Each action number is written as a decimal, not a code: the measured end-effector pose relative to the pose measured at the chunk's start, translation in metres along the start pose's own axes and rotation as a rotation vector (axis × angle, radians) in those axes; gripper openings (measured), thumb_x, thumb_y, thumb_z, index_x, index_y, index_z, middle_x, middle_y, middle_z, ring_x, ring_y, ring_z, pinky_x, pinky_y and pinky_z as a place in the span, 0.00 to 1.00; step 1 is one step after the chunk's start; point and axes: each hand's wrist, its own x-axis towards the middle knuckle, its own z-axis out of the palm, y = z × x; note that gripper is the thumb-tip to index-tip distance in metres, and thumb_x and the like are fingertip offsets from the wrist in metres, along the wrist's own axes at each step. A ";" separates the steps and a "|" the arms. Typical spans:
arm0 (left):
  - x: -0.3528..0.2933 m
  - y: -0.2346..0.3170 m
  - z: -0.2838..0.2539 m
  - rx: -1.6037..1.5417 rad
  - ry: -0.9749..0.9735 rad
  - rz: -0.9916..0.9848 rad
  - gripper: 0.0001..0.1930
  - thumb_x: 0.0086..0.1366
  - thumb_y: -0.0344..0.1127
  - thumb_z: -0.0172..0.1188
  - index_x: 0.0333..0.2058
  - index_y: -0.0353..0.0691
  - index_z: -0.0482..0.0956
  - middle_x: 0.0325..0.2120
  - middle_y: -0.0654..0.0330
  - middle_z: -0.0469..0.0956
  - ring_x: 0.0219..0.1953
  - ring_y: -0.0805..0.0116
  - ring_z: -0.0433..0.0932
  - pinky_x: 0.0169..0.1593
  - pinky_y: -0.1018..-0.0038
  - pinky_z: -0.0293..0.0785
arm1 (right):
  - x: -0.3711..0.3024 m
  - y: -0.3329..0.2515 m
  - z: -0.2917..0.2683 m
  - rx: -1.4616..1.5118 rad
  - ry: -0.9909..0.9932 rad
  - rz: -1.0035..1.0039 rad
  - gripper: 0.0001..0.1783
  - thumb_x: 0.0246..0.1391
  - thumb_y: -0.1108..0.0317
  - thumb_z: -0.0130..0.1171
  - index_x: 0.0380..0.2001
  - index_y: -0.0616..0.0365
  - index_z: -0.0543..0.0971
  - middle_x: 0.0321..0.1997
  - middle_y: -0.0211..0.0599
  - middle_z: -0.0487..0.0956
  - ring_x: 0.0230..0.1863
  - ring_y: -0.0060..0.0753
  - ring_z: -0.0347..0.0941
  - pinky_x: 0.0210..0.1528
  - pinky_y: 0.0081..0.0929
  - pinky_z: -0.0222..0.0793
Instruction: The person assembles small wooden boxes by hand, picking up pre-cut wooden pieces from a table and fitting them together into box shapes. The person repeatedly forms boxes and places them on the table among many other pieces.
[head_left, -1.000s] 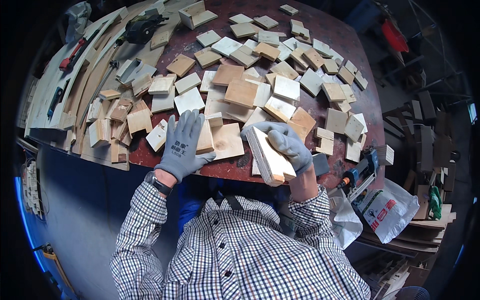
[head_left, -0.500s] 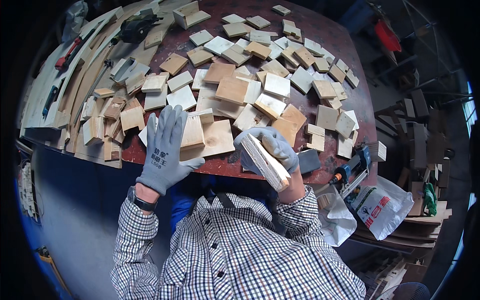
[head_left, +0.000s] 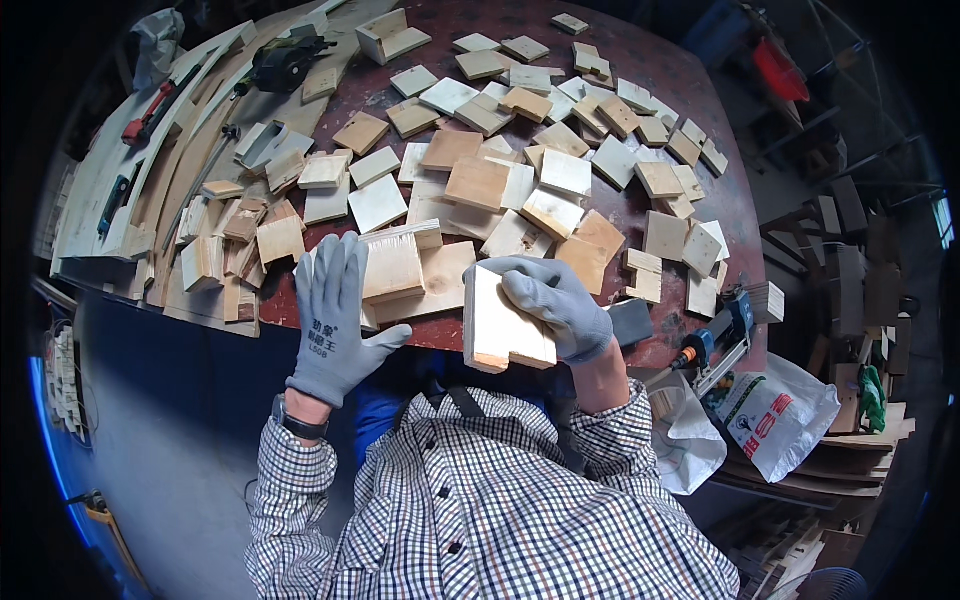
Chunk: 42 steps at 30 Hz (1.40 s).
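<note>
The right hand gripped a pale notched wood block at the near edge of the desk, apparently mid-way through picking it out of the pile. The left hand lay open, fingers spread, touching a flat wooden piece. A next move would need bare desk, which was scarce: scattered wooden offcuts crowded the far side, long boards the left.

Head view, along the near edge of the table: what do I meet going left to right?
Left hand, open and flat at the table edge → pale wood block with a step-cut top → right hand gripping a notched wood block → dark grey block → blue clamp tool → white plastic bag.
</note>
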 end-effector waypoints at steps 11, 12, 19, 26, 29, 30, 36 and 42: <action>-0.026 -0.014 0.011 -0.034 0.014 -0.092 0.58 0.60 0.68 0.66 0.75 0.33 0.52 0.76 0.45 0.52 0.79 0.44 0.46 0.79 0.43 0.39 | -0.010 0.006 -0.042 -0.269 0.310 -0.004 0.35 0.66 0.49 0.63 0.63 0.70 0.77 0.52 0.40 0.82 0.49 0.22 0.76 0.53 0.21 0.73; -0.031 -0.017 0.013 -0.034 0.005 -0.115 0.58 0.60 0.67 0.66 0.75 0.33 0.52 0.76 0.45 0.52 0.79 0.44 0.46 0.79 0.44 0.39 | -0.009 0.012 -0.062 -0.291 0.389 -0.054 0.34 0.66 0.53 0.63 0.65 0.70 0.74 0.52 0.36 0.81 0.49 0.22 0.75 0.54 0.19 0.71; -0.046 -0.028 0.026 -0.104 -0.008 -0.211 0.52 0.64 0.62 0.66 0.74 0.32 0.54 0.75 0.44 0.54 0.78 0.44 0.49 0.78 0.45 0.41 | -0.013 0.018 -0.210 -0.532 0.951 -0.145 0.25 0.60 0.75 0.55 0.61 0.63 0.70 0.52 0.44 0.80 0.43 0.29 0.81 0.40 0.27 0.83; -0.028 -0.015 0.032 -0.096 -0.031 -0.152 0.48 0.64 0.58 0.66 0.73 0.36 0.59 0.74 0.44 0.57 0.76 0.42 0.53 0.77 0.45 0.46 | 0.002 0.021 -0.258 -1.398 1.303 -0.176 0.38 0.57 0.67 0.67 0.69 0.66 0.67 0.58 0.56 0.77 0.52 0.46 0.80 0.50 0.38 0.80; -0.029 -0.016 0.037 -0.088 -0.042 -0.189 0.47 0.64 0.55 0.67 0.73 0.37 0.59 0.74 0.44 0.58 0.76 0.42 0.53 0.77 0.46 0.47 | 0.015 0.002 -0.183 -1.450 1.121 -0.409 0.36 0.56 0.62 0.69 0.65 0.66 0.71 0.62 0.59 0.75 0.64 0.54 0.70 0.67 0.43 0.67; -0.028 -0.014 0.039 -0.098 -0.043 -0.202 0.47 0.64 0.54 0.68 0.73 0.37 0.60 0.74 0.44 0.58 0.76 0.42 0.53 0.77 0.47 0.47 | 0.016 0.001 -0.159 -1.212 1.032 -0.376 0.33 0.57 0.61 0.69 0.63 0.65 0.75 0.61 0.56 0.76 0.63 0.52 0.72 0.66 0.42 0.68; -0.030 -0.016 0.042 -0.123 -0.037 -0.210 0.47 0.64 0.54 0.68 0.74 0.36 0.59 0.74 0.43 0.59 0.76 0.42 0.54 0.77 0.49 0.48 | 0.021 0.022 -0.046 -0.992 0.530 -0.361 0.28 0.62 0.65 0.65 0.64 0.61 0.76 0.55 0.49 0.79 0.54 0.43 0.79 0.56 0.35 0.77; -0.028 -0.020 0.038 -0.086 -0.015 -0.230 0.51 0.61 0.57 0.70 0.74 0.35 0.58 0.73 0.43 0.59 0.76 0.42 0.54 0.77 0.50 0.48 | 0.028 0.044 -0.009 -0.945 0.334 -0.356 0.27 0.63 0.63 0.65 0.62 0.61 0.77 0.52 0.48 0.79 0.47 0.43 0.80 0.53 0.33 0.76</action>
